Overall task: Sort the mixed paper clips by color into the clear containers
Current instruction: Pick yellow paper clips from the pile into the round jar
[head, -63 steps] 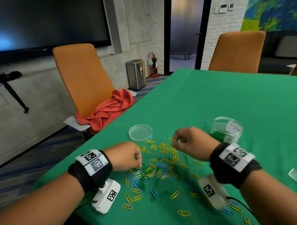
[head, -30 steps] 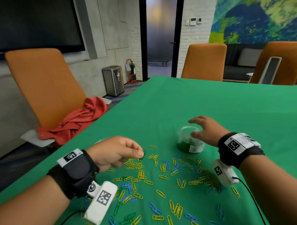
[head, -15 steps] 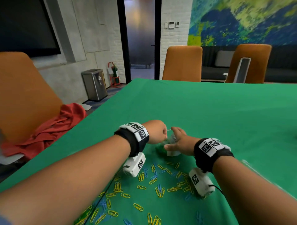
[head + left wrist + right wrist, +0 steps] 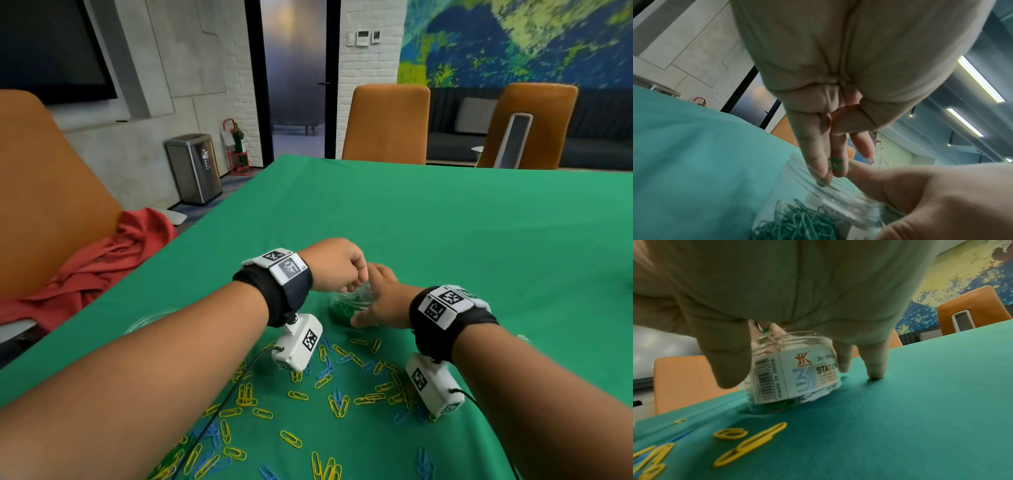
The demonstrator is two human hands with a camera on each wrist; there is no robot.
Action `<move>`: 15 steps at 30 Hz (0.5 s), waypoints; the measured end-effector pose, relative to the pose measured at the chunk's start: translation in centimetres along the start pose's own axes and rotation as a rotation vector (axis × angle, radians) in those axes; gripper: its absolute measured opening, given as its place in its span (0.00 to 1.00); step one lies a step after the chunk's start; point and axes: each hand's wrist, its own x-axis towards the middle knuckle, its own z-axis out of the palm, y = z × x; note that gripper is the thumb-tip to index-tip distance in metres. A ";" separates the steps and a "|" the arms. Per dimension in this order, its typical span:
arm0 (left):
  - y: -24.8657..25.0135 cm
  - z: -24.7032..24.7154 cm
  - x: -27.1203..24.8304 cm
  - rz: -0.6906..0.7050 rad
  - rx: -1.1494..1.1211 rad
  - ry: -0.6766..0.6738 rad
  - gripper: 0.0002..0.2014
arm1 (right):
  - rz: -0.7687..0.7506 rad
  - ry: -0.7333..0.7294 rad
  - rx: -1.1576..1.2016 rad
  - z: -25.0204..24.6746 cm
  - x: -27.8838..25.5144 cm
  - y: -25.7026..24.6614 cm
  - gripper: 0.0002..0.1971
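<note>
Dropping green clip into steadied jar

Left hand (image 4: pixel 830 138) pinches green clip (image 4: pixel 835 164), apparently directly above jar (image 4: pixel 793 369) mouth; right hand (image 4: pixel 380 301) grips jar wall beside it.

Both forearms are bare, with no sleeves. Each wrist wears a wide black fabric band (image 4: pixel 286 291) topped by white plates printed with black square markers (image 4: pixel 442 303). Below each wrist hangs a white camera box (image 4: pixel 299 344) bearing another square marker, with a thin black cable (image 4: pixel 479 404) trailing back along the arm.
</note>
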 end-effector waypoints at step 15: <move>-7.4 -4.8 -15.2 0.069 0.528 -0.049 0.07 | 0.057 -0.010 -0.158 0.3 0.3 -0.5 0.58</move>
